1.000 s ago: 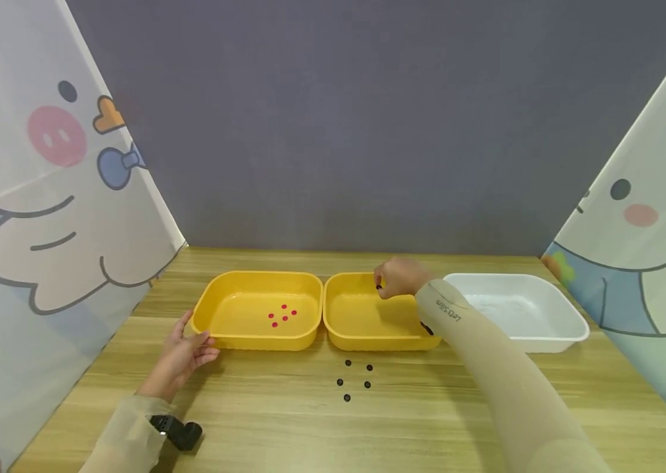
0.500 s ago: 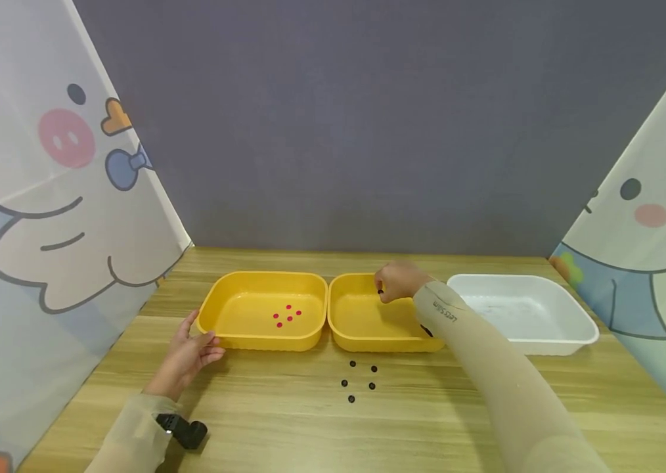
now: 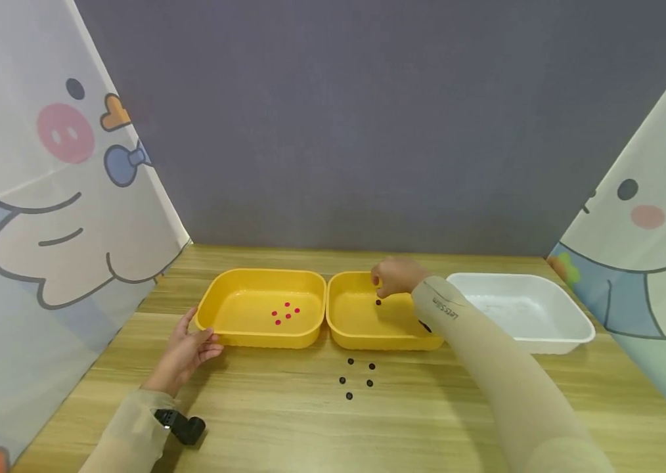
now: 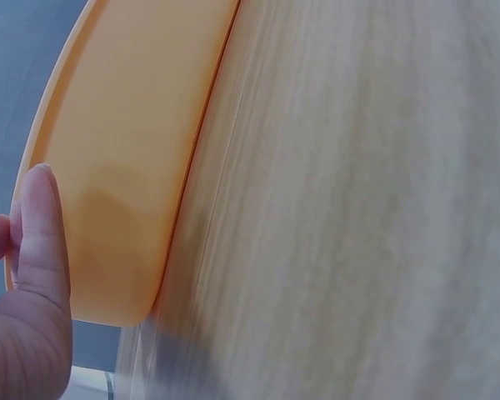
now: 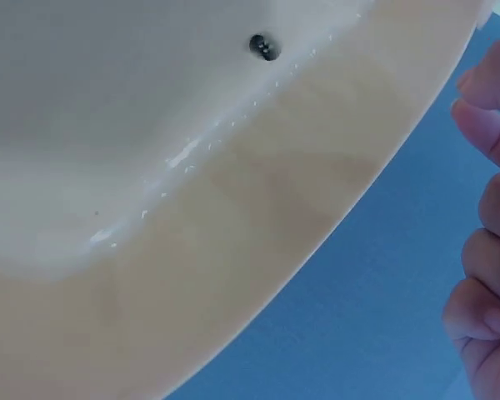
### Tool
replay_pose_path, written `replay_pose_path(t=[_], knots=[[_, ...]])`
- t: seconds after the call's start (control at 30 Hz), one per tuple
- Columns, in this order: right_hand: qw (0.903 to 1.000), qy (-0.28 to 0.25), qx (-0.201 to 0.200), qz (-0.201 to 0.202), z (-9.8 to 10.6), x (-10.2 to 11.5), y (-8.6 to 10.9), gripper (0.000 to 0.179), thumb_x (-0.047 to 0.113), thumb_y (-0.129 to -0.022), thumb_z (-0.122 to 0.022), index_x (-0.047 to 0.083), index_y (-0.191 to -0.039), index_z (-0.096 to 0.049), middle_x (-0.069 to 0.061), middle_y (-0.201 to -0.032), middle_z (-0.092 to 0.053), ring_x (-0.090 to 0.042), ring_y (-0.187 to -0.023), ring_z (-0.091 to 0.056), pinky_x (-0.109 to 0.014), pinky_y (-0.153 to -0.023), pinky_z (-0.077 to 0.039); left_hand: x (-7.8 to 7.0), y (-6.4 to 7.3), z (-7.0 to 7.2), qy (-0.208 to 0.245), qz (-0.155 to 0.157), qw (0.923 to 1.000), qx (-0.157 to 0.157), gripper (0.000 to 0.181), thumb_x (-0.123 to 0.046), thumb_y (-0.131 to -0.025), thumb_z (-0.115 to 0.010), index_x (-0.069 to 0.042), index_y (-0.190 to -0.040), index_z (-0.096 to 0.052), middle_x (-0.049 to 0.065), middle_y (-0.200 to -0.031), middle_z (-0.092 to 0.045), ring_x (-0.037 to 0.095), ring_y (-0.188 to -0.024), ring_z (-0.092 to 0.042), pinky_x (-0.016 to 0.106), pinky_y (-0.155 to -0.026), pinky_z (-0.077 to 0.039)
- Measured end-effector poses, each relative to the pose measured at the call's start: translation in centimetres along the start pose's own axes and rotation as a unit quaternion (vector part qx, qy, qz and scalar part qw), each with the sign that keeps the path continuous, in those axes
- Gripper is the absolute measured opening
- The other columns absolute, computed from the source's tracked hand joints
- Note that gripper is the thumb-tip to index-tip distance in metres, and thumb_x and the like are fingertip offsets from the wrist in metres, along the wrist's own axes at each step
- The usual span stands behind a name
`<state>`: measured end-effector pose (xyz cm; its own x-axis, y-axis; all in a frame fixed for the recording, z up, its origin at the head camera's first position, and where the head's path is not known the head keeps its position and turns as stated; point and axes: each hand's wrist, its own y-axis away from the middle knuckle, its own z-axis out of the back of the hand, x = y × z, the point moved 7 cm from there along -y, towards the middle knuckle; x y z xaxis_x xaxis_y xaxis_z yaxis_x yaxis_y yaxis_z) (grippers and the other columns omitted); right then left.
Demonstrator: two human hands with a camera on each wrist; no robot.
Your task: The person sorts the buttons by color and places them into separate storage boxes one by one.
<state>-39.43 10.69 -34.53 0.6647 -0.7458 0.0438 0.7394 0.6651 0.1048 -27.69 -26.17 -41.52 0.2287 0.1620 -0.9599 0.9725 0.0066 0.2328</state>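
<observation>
Left-hand fingers (image 4: 43, 242) hold the leftmost yellow tray (image 3: 268, 340), its long axis running left-right.

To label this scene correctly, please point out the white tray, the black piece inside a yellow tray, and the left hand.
White tray (image 3: 527, 316): head view, on its bare floor.
Black piece (image 3: 378, 303): head view, on its visible middle.
Left hand (image 3: 182, 351): head view, middle of the hand.

In front of you was a wood-grain table (image 3: 262, 410), its streaks running from side to side. Along its far part stood three shallow trays in a row: a left yellow tray (image 3: 268, 340), a middle yellow tray (image 3: 377, 342) just beside it, and a white tray (image 3: 554, 346) on your right. Nearer you, five small black discs (image 3: 370, 383) lay loosely grouped.
</observation>
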Motion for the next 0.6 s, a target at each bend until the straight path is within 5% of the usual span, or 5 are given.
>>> replay_pose_path(t=[0.23,0.6], knots=[[0.9996,0.016,0.017,-0.017,0.1,0.6,0.5,0.014,0.023,-0.079,-0.073,0.014,-0.089,-0.070,0.005,-0.083,-0.065,-0.012,-0.067,-0.054,-0.030,-0.064,-0.050,0.2,-0.4,-0.1,-0.001,0.011,0.9999,0.002,0.077,0.001,-0.101,-0.037,-0.020,-0.151,0.018,0.001,-0.070,-0.059,0.010,-0.055,-0.063,0.025,-0.061,-0.058],[0.9984,0.046,-0.004,0.034,0.3,3.2,1.9,0.016,0.022,-0.078,-0.071,0.012,-0.090,-0.073,0.006,-0.074,-0.063,-0.010,-0.061,-0.048,-0.029,-0.059,-0.049,0.2,0.0,0.0,-0.005,0.006,1.0000,-0.003,0.076,0.001,-0.101,-0.037,-0.018,-0.152,0.017,0.000,-0.069,-0.059,0.009,-0.055,-0.062,0.024,-0.061,-0.058]])
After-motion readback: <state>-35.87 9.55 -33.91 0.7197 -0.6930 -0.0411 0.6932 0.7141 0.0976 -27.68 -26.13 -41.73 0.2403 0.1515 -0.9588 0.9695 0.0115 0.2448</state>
